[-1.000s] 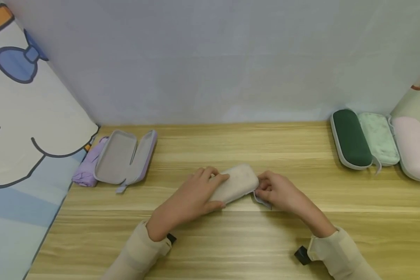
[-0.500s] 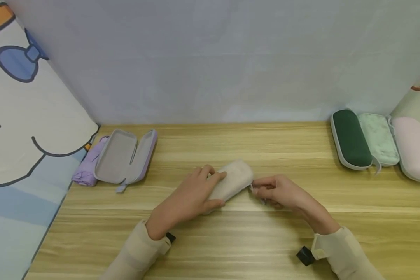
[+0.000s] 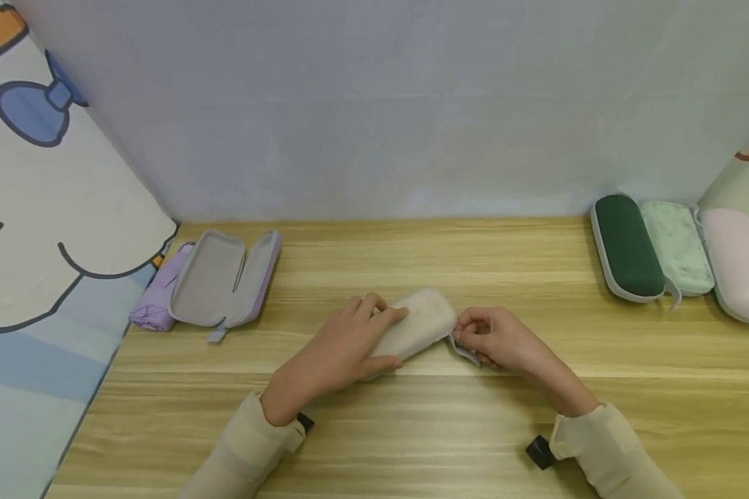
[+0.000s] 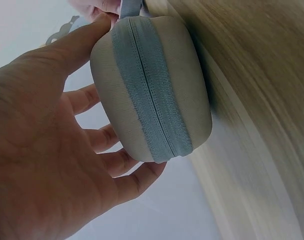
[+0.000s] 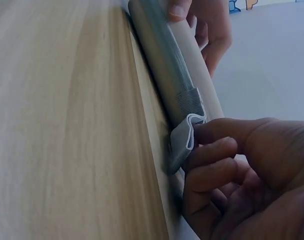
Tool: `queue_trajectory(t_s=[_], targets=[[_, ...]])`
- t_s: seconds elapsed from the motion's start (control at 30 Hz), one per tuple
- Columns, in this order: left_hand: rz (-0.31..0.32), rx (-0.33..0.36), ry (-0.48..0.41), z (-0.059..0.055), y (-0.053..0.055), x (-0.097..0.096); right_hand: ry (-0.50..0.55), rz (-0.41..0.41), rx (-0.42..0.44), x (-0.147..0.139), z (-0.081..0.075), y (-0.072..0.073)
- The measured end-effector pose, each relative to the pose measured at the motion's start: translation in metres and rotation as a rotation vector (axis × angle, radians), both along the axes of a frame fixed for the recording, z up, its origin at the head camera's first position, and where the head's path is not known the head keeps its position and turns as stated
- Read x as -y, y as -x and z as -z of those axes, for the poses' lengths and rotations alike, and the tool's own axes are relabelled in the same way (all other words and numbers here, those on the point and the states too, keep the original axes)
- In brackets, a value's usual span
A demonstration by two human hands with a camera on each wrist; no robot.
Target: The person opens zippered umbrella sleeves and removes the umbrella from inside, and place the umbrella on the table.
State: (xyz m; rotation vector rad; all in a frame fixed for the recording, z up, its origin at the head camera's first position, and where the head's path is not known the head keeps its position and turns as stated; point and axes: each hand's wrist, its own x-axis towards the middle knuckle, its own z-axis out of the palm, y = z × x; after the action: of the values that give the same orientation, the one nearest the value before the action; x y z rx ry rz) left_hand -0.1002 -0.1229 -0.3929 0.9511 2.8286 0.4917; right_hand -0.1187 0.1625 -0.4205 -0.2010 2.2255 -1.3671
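A cream zip case (image 3: 423, 320) lies slanted on the wooden table in the head view. Draped over its near left end, my left hand (image 3: 340, 350) grips it, fingers over the top and thumb along the near side. The left wrist view shows a blue-grey zipper (image 4: 148, 90) running closed round that end. At the opposite end, my right hand (image 3: 499, 339) pinches with thumb and forefinger at the base of a grey fabric tab (image 5: 183, 139). The tab is folded over and hangs below the fingertips. Whatever zipper pull sits there is hidden by the fingers.
An open grey-lined purple case (image 3: 209, 281) and a folded purple bundle (image 3: 157, 298) lie at the far left. Dark green (image 3: 627, 246), pale green (image 3: 677, 246) and pink (image 3: 738, 263) cases stand side by side at the far right. A light curtain (image 3: 374, 111) backs the table.
My right hand dips slightly left at half a second ago and is now back to the right, its fingertips drawn closer together. The cream case shifts slightly with it; the left hand keeps its hold.
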Motion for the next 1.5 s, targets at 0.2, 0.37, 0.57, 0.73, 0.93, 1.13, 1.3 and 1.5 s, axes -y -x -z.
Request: queue_trajectory(t_s=[0.2,0.37,0.57,0.73,0.93,1.13,1.3,1.5], targets=[[-0.014,0.004,0.003,-0.0001,-0.0004,-0.0006,-0.010,0.044,-0.034,0.0020,0.0020,0.0010],[-0.022,0.022,0.003,-0.0004,-0.0008,-0.0013,-0.031,0.069,-0.035,0.0035,0.0030,0.0006],[-0.021,0.030,0.008,-0.0013,-0.0013,-0.0022,-0.158,0.058,-0.196,0.0064,0.0039,0.0000],[-0.015,0.023,0.020,-0.0018,-0.0011,-0.0023,-0.254,0.081,-0.292,0.0044,0.0029,-0.0005],[0.007,0.023,0.011,-0.0032,-0.0009,-0.0007,-0.316,0.083,-0.356,-0.0030,0.0005,0.0015],[0.003,0.020,0.013,-0.0036,-0.0012,-0.0002,-0.091,-0.086,-0.102,-0.0017,-0.0007,0.0022],[0.001,0.020,0.007,-0.0040,-0.0019,0.0003,0.034,-0.038,0.105,-0.0016,-0.0013,0.0010],[0.009,0.008,-0.007,-0.0040,-0.0022,0.0013,-0.082,-0.017,-0.023,0.0007,-0.0005,0.0010]])
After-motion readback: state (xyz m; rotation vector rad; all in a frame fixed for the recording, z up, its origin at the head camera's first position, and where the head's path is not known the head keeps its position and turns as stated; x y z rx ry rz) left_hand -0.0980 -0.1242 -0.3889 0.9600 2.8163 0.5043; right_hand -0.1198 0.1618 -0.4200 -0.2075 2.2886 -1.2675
